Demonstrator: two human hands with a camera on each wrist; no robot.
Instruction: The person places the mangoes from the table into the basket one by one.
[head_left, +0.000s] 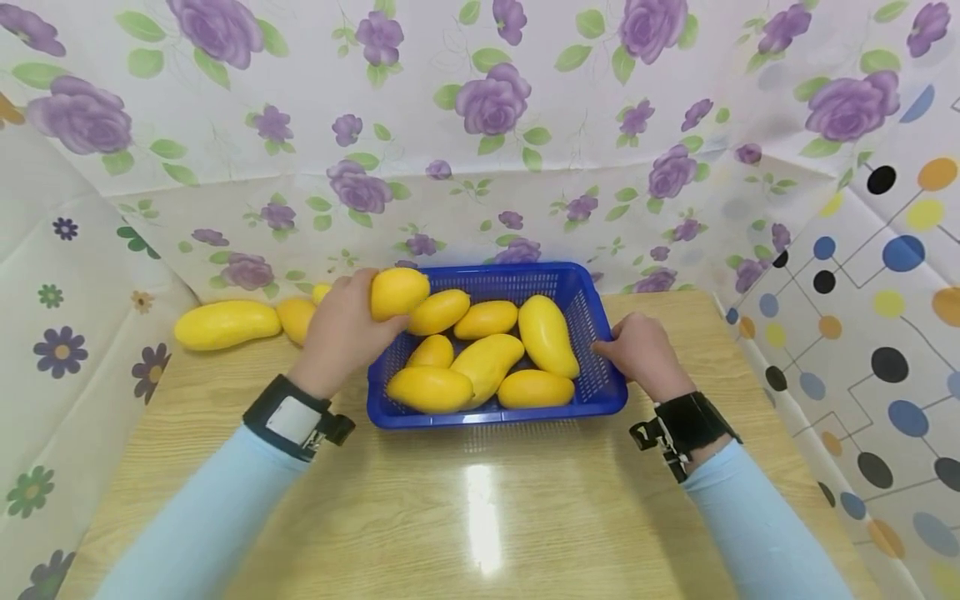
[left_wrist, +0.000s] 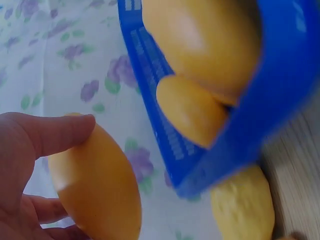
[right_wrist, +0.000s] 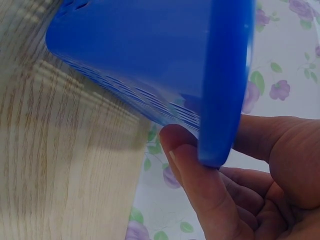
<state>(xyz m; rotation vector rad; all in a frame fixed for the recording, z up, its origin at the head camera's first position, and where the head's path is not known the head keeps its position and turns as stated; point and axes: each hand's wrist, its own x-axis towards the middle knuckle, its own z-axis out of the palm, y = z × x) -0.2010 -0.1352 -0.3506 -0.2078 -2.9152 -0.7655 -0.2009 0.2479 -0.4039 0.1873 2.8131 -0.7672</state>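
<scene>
Head view: a smooth yellow mango [head_left: 399, 292] is held in the left hand [head_left: 341, 333], with the fingers curled round it. This held mango is seen just above the far left corner of a blue plastic basket with a mesh wall [head_left: 600, 385], at about ten o'clock from the basket's middle. Its long axis lies nearly left to right, and its far end points toward two o'clock and a little up.

In the left wrist view, the thumb [left_wrist: 55, 132] is pressed on the top of the held mango [left_wrist: 95, 185], and the basket's corner [left_wrist: 200, 165] is seen just beside it.

The right hand [head_left: 643, 354] is closed on the basket's right rim, at three o'clock. In the right wrist view, the rim [right_wrist: 225, 100] is pinched between the thumb [right_wrist: 200, 195] and the palm.

Seven more yellow mangoes [head_left: 487, 358] are seen lying in the basket, touching each other. Most are pointed from the near left to the far right.

The basket is set on a pale wooden table [head_left: 480, 517]. A long yellow mango [head_left: 227, 323] is laid on the table at nine o'clock from the basket, well apart from it, with its long axis left to right. A rounder yellow mango [head_left: 296, 318] is just beside it. A white cloth with purple flowers [head_left: 487, 100] is hung behind the table.
</scene>
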